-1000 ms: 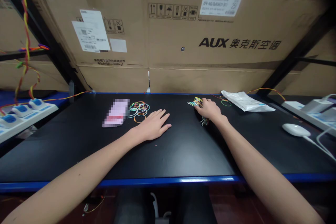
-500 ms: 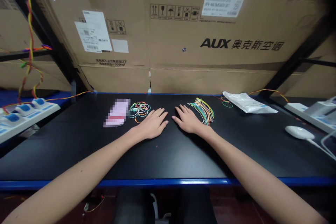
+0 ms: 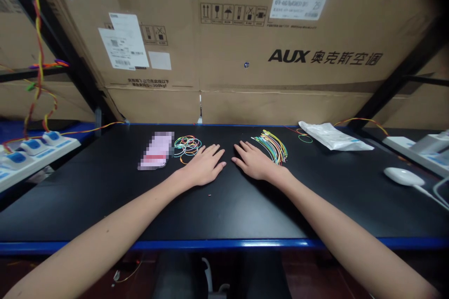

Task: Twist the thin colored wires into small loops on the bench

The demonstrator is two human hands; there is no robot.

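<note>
My left hand [image 3: 205, 165] lies flat, palm down, on the black tabletop [image 3: 224, 215], fingers spread and holding nothing. Just beyond its left side is a heap of thin coloured wire loops [image 3: 187, 145], partly hidden by the hand. Left of the loops sits a pinkish, pixel-blurred flat item [image 3: 156, 150]. My right hand [image 3: 253, 161] also rests flat with fingers apart and empty. Close to its right side lies a bundle of straight coloured wires [image 3: 275, 146], its near ends close to the wrist. A tiny reddish bit [image 3: 209, 195] lies on the table nearer to me.
A white plastic bag [image 3: 333, 136] lies at the back right, beside a green wire loop [image 3: 305, 138]. A white corded device [image 3: 403, 176] is at the right. Power strips stand at the left [image 3: 38, 159] and right [image 3: 417, 152]. A large cardboard sheet [image 3: 280, 98] backs the table.
Both hands stay flat on the table. The right hand appears very slightly further right, as the view also shifts a little; nothing is picked up or let go.
</note>
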